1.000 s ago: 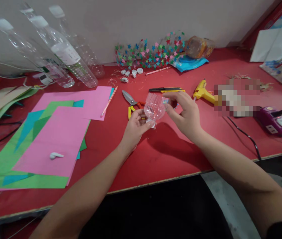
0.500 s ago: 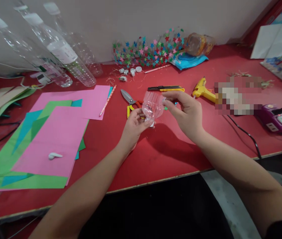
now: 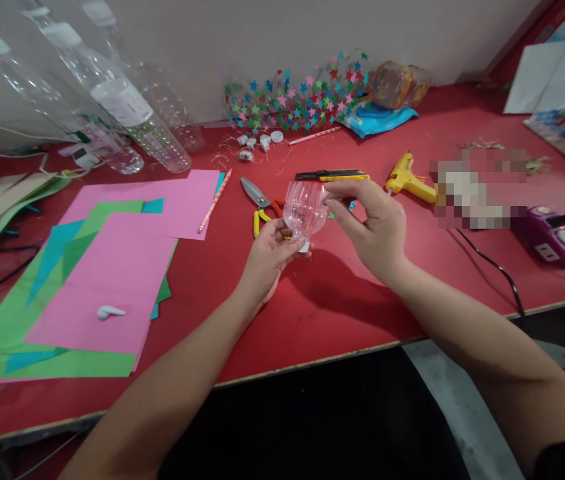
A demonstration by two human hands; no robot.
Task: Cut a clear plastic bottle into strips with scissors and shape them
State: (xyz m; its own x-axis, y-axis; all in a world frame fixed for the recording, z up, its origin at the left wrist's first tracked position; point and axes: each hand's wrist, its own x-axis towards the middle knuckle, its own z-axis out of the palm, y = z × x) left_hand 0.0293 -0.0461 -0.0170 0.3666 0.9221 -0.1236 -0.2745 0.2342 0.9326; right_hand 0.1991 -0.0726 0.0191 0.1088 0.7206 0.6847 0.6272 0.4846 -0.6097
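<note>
A clear cut-off plastic bottle top point(image 3: 304, 208) is held above the red table, its white-capped neck pointing down towards me. My left hand point(image 3: 272, 257) is closed around the neck end. At the right rim of the piece, my right hand point(image 3: 370, 223) pinches with thumb and fingertips; whether it grips the rim itself or a small piece there is hard to make out. Scissors point(image 3: 258, 197) with red and yellow handles lie just behind my left hand. Beyond the bottle top rests a yellow and black box cutter point(image 3: 332, 175).
Coloured paper sheets point(image 3: 107, 280) with a white earbud point(image 3: 110, 313) lie at left. Plastic bottles point(image 3: 122, 103) stand behind them. A star-covered clear bottle point(image 3: 295, 100) lies by the wall. To the right are a yellow glue gun point(image 3: 407, 181) and a purple power strip point(image 3: 552, 237).
The bottle top has tilted very slightly, and both hands keep nearly the same place on it. The view has shifted a little; nothing else has visibly moved.
</note>
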